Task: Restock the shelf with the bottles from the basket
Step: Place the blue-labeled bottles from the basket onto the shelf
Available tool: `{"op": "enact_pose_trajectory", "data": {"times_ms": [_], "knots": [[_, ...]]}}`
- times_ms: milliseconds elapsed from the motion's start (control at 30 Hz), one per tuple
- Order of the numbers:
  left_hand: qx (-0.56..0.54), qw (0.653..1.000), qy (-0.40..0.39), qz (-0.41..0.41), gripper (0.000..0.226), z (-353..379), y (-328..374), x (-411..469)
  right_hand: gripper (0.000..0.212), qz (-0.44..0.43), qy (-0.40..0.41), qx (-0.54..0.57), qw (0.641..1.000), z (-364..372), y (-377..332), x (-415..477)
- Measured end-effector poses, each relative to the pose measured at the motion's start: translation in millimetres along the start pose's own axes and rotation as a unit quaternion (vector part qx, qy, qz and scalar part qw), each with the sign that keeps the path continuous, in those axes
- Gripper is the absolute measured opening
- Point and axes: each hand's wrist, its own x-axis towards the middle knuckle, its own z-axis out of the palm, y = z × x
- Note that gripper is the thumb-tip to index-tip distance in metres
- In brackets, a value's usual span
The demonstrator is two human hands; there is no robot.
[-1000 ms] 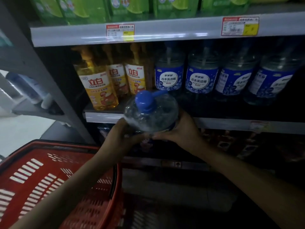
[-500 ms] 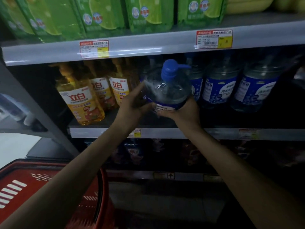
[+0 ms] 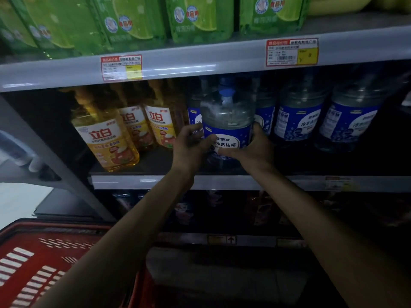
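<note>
A clear bottle [image 3: 228,121] with a blue label and blue pump cap stands upright on the middle shelf [image 3: 222,182], in front of the row of like bottles. My left hand [image 3: 191,144] grips its lower left side and my right hand [image 3: 251,147] grips its lower right, thumbs curled over the label. The red basket [image 3: 29,263] sits at the lower left; its inside shows only its slotted wall.
Yellow detergent bottles [image 3: 106,138] stand left of the held bottle, more blue-labelled bottles [image 3: 298,121] to its right. Green refill packs [image 3: 133,21] fill the upper shelf, whose edge [image 3: 200,63] hangs just above the bottle's cap. Dark packages line the shelf below.
Both hands have carried the bottle up from below the shelf edge and inward onto the middle shelf. It has tipped from leaning toward me to upright.
</note>
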Motion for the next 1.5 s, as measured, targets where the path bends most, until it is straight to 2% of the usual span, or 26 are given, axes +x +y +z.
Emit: {"op": "enact_pose_trajectory", "data": {"times_ms": [300,433,600,700,800,933,1067,1167,1267,1367,1500], "knots": [[0.027,0.999,-0.037,0.001,0.064,-0.6,-7.4,-2.5,0.090,-0.012,-0.007,-0.001,1.000,1.4,2.2,-11.9],[0.058,0.997,-0.057,0.004,0.069,0.2,-2.3,-7.8,0.089,-0.003,-0.006,-0.040,0.999,3.3,1.4,-18.6],[0.129,0.986,-0.108,0.008,0.056,-7.7,2.4,-16.3,0.081,0.037,-0.003,-0.073,0.997,2.9,-6.0,-32.7],[0.184,0.974,-0.135,0.014,0.053,-21.2,4.6,-28.1,0.076,0.072,-0.002,-0.085,0.994,1.7,-12.7,-50.9],[0.229,0.963,-0.135,0.054,0.055,-46.6,1.3,-44.1,0.074,0.066,-0.035,-0.089,0.993,6.6,-19.1,-72.5],[0.364,0.918,-0.121,0.097,0.062,-88.2,-3.6,-71.8,0.077,0.035,-0.099,-0.150,0.983,21.4,-28.1,-95.0],[0.428,0.891,-0.128,0.084,0.069,-131.4,-0.3,-101.7,0.076,-0.003,-0.171,-0.203,0.964,41.4,-34.0,-112.7],[0.498,0.856,-0.121,0.070,0.080,-171.4,0.0,-127.2,0.072,-0.047,-0.224,-0.221,0.948,60.3,-37.1,-131.8],[0.550,0.825,-0.114,0.069,0.080,-211.7,-7.5,-156.4,0.073,-0.095,-0.278,-0.279,0.914,81.5,-36.1,-149.6],[0.553,0.828,-0.083,0.036,0.078,-252.5,-31.0,-189.0,0.076,-0.106,-0.364,-0.326,0.866,95.3,-32.3,-165.3],[0.519,0.853,-0.042,-0.033,0.080,-288.9,-69.6,-229.8,0.072,-0.119,-0.479,-0.318,0.810,108.7,-16.5,-182.7]]}}
